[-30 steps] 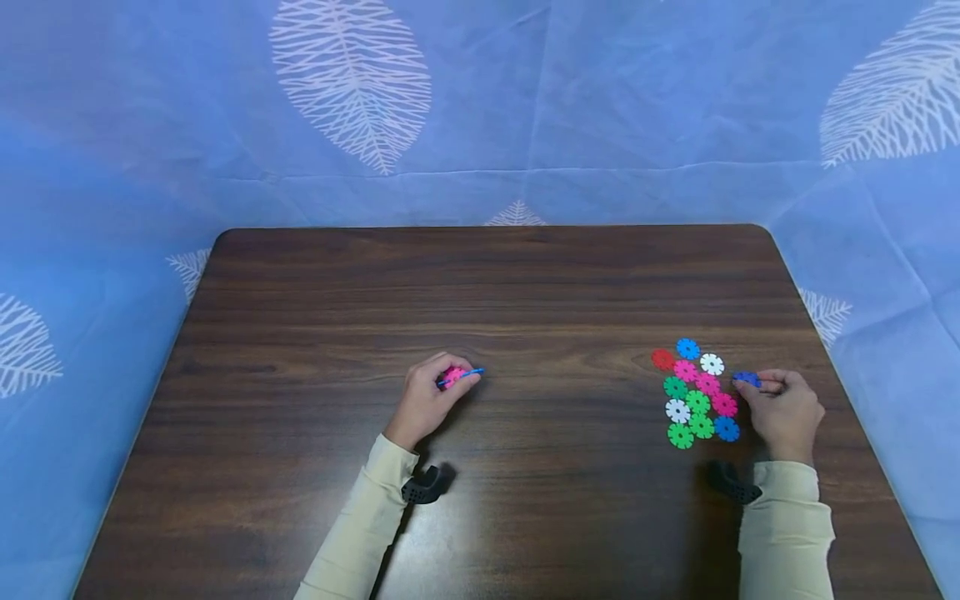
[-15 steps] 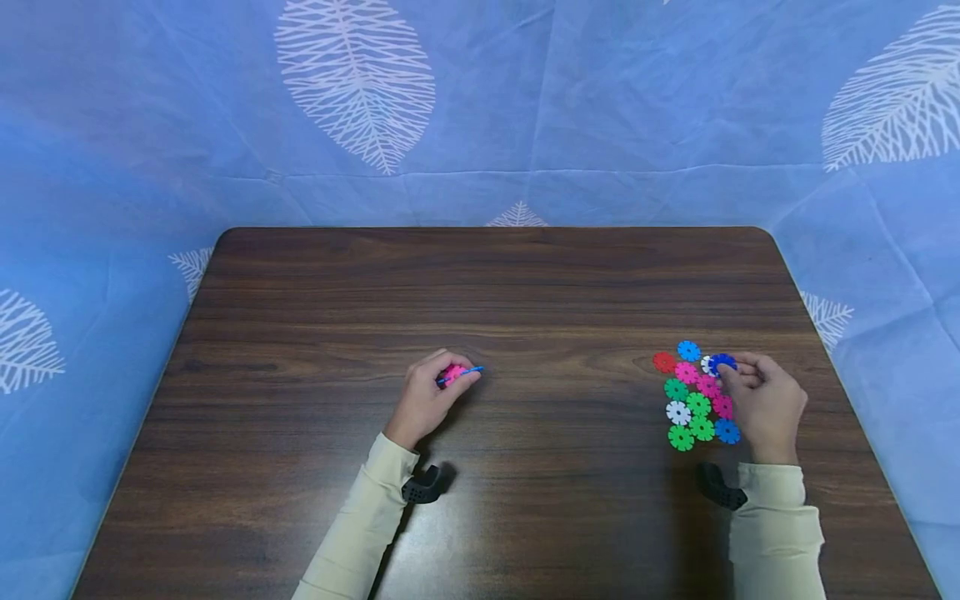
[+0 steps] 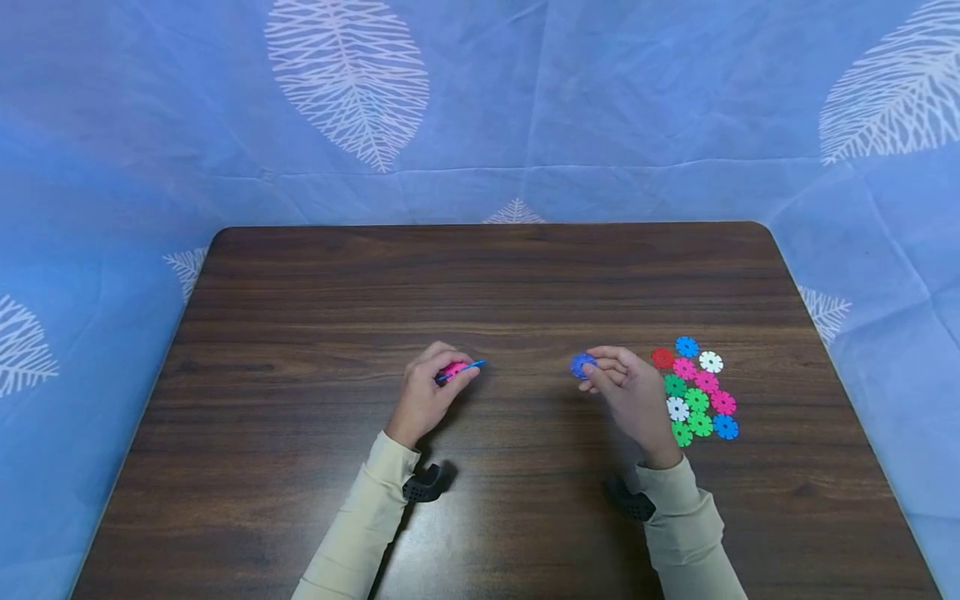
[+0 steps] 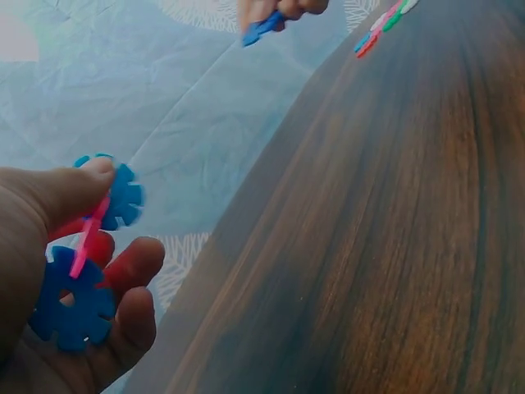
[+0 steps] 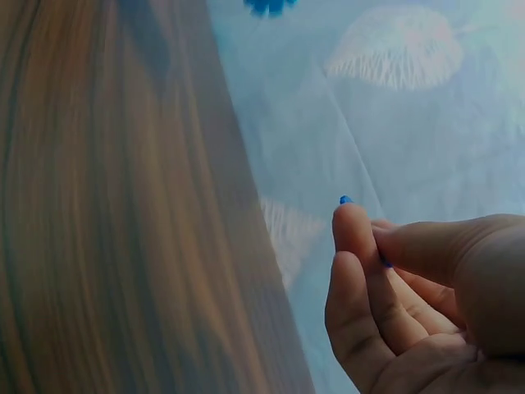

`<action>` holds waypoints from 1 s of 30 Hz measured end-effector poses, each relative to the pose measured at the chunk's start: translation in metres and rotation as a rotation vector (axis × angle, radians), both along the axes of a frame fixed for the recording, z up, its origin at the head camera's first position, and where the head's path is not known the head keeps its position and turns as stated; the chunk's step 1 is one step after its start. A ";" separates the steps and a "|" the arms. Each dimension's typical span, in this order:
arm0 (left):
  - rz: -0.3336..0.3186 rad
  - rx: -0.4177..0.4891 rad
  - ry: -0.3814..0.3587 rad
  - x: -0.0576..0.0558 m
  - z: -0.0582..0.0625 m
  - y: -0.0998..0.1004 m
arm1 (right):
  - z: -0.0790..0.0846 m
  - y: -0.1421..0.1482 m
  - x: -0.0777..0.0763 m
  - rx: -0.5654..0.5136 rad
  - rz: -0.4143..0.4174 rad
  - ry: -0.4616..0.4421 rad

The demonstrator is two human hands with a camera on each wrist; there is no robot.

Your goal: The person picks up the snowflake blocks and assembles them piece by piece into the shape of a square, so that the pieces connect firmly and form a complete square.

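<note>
My left hand [image 3: 429, 396] holds a small chain of notched plastic discs above the table. In the left wrist view a pink disc [image 4: 88, 238] is seen edge-on, slotted between a lower blue disc [image 4: 74, 308] and an upper blue disc [image 4: 127, 199]. The thumb lies on the upper blue one. My right hand [image 3: 637, 404] pinches a single darker blue disc [image 3: 582, 365] between thumb and fingers, right of the left hand and apart from it. In the right wrist view the fingers cover most of that disc.
A cluster of loose discs lies flat on the right of the dark wooden table [image 3: 480, 283]: a red disc [image 3: 662, 358], a white disc [image 3: 710, 362], a pink disc [image 3: 723, 402] and several others. My right forearm passes close to them. A blue leaf-print cloth [image 3: 480, 100] hangs behind.
The right hand has carried the darker blue disc leftward, from beside the cluster, over its white disc, to the table's middle. The left hand has stayed almost still with its joined discs.
</note>
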State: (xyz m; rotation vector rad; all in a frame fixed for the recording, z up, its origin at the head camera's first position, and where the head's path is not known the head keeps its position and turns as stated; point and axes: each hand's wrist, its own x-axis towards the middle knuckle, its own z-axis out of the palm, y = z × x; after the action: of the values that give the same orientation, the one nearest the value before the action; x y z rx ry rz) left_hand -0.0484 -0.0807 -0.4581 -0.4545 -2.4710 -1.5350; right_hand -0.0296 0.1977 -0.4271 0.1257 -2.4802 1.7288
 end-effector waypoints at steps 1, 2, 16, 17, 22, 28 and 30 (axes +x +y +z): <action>-0.005 0.003 0.000 0.000 0.000 0.000 | 0.001 -0.006 0.000 -0.017 0.011 -0.013; -0.011 0.008 -0.001 0.000 0.000 0.000 | 0.001 -0.011 0.000 -0.017 0.022 -0.025; -0.090 0.070 0.032 0.003 -0.002 0.005 | -0.001 -0.059 -0.001 -0.156 0.180 -0.147; -0.094 0.077 0.036 0.003 -0.002 0.005 | -0.002 -0.061 -0.001 -0.141 0.184 -0.153; -0.117 0.093 0.035 0.004 0.002 0.006 | -0.003 -0.069 -0.001 -0.111 0.210 -0.161; -0.147 0.089 0.044 0.006 0.007 0.005 | -0.001 -0.072 -0.002 -0.113 0.226 -0.181; -0.149 0.089 0.044 0.006 0.007 0.004 | 0.001 -0.073 -0.002 -0.111 0.234 -0.189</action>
State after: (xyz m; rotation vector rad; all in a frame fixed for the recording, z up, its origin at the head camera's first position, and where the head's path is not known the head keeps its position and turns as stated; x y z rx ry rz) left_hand -0.0423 -0.0764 -0.4507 -0.6620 -2.3716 -1.6641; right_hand -0.0318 0.1249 -0.4266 0.2635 -2.5805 2.0560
